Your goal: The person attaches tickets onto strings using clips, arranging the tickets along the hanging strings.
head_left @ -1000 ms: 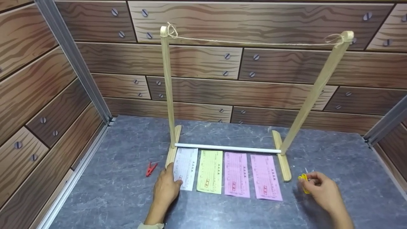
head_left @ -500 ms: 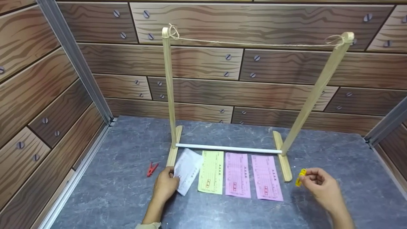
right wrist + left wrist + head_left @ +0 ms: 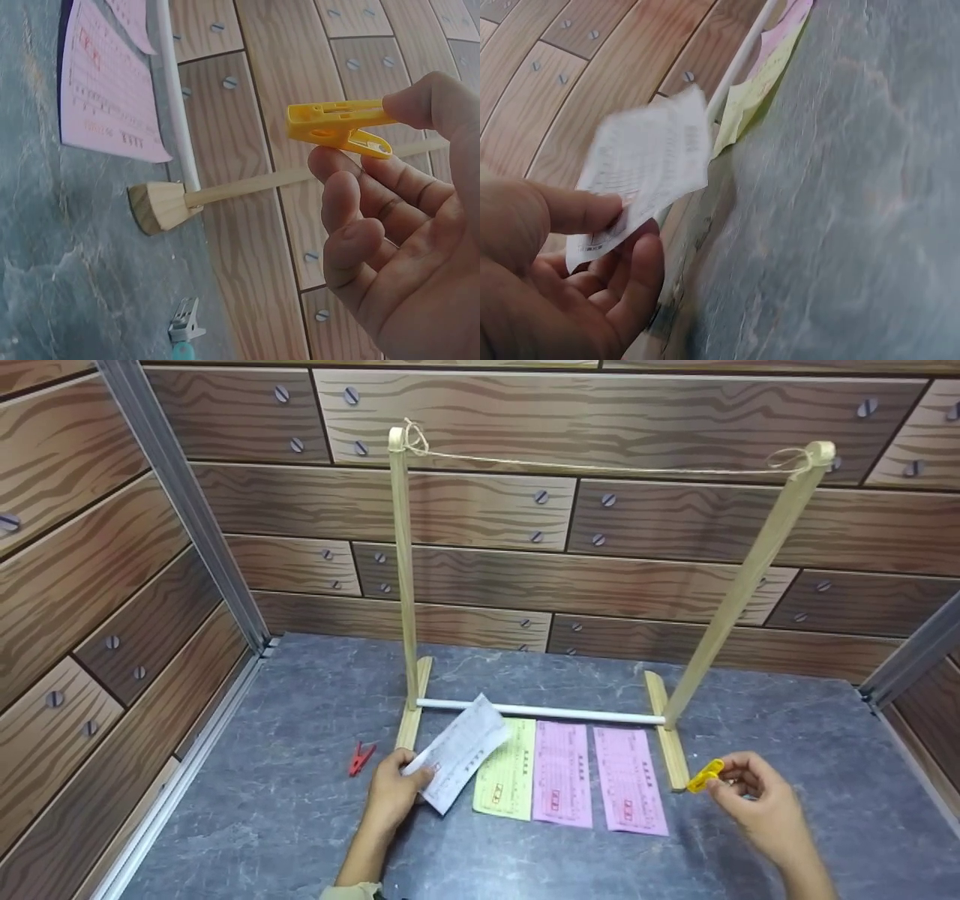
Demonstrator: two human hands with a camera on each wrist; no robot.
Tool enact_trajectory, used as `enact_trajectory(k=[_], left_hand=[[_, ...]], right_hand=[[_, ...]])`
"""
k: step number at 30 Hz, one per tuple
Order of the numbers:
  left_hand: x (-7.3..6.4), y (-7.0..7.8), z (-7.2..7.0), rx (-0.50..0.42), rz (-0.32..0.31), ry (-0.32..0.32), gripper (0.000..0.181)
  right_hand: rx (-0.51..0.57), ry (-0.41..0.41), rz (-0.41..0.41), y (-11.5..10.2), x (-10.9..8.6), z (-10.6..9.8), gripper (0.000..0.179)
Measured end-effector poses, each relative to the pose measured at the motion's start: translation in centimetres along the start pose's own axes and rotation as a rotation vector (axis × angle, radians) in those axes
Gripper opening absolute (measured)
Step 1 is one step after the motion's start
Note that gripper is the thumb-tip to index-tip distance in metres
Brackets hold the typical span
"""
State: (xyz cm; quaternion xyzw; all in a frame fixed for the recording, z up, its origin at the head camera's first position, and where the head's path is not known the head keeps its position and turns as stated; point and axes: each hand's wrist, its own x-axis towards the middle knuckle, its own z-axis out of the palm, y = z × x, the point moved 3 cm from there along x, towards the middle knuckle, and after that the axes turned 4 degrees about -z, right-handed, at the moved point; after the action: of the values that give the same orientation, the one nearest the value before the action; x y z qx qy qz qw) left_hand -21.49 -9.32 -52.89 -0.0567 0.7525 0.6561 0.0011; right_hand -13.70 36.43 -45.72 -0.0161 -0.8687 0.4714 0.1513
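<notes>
Now lifted off the grey marbled bench [image 3: 585, 866], nearer its left edge, a white printed paper slip [image 3: 461, 751] is pinched by the left hand [image 3: 396, 786]; a yellow plastic clothespin [image 3: 703, 778] is pinched by the right hand [image 3: 761, 802]. Both are held, well apart.

1 white printed paper slip [image 3: 461, 751], pinched near its lower left end by the left hand [image 3: 394, 790], slants up rightward at lower centre. 1 yellow plastic clothespin [image 3: 705, 776], pinched by the right hand [image 3: 766, 806], tilts at lower right.

The yellow clip [image 3: 319, 120] is smooth plastic, the white slip [image 3: 465, 750] paper.
</notes>
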Motion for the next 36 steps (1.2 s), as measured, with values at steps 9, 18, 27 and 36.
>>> enact_trajectory(k=[9,18,27,36], left_hand=[[-0.2,1.2,0.6,-0.277,-0.069,0.060,0.021],[-0.8,3.0,1.6,-0.391,-0.016,0.142,0.022],[-0.7,4.3,2.2,-0.502,-0.006,0.101,0.026],[0.1,6.6,2.4,-0.554,0.107,0.082,0.027]], right_hand=[[0.072,0.058,-0.137,-2.5,-0.2,1.2,0.026],[0.152,0.043,-0.181,-4.5,-0.1,2.5,0.029],[0.161,0.024,-0.222,-6.5,0.6,2.4,0.028],[0.412,-0.064,-0.197,-8.9,1.3,2.7,0.028]])
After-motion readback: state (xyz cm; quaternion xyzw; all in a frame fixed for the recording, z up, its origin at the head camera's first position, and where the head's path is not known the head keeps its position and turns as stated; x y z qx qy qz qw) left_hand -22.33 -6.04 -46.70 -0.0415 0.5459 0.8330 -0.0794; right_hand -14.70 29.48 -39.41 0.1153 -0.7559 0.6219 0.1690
